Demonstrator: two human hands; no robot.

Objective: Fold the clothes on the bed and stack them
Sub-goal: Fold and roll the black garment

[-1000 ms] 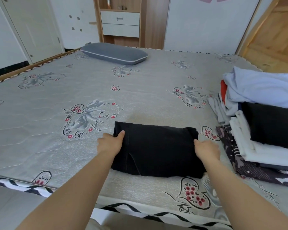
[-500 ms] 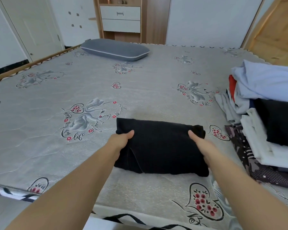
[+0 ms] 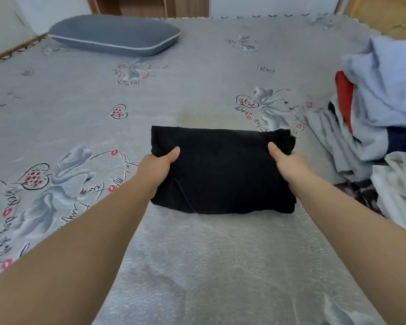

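A black garment (image 3: 223, 170), folded into a thick rectangle, lies in the middle of the grey patterned bed (image 3: 197, 95). My left hand (image 3: 158, 166) grips its left edge, thumb on top and fingers tucked under. On the opposite edge my right hand (image 3: 286, 164) holds the same way. A heap of unfolded clothes (image 3: 382, 118) sits at the bed's right side: pale blue, red, grey, navy and white pieces lying over each other.
A grey pillow (image 3: 114, 35) lies at the far left of the bed. Wooden furniture stands behind the bed's far edge, and a wooden surface (image 3: 384, 12) shows at the top right. A dark patterned cloth (image 3: 361, 191) pokes out under the heap.
Both hands went from resting at the garment's sides to gripping its left and right edges with thumbs on top. The view has moved closer over the bed.
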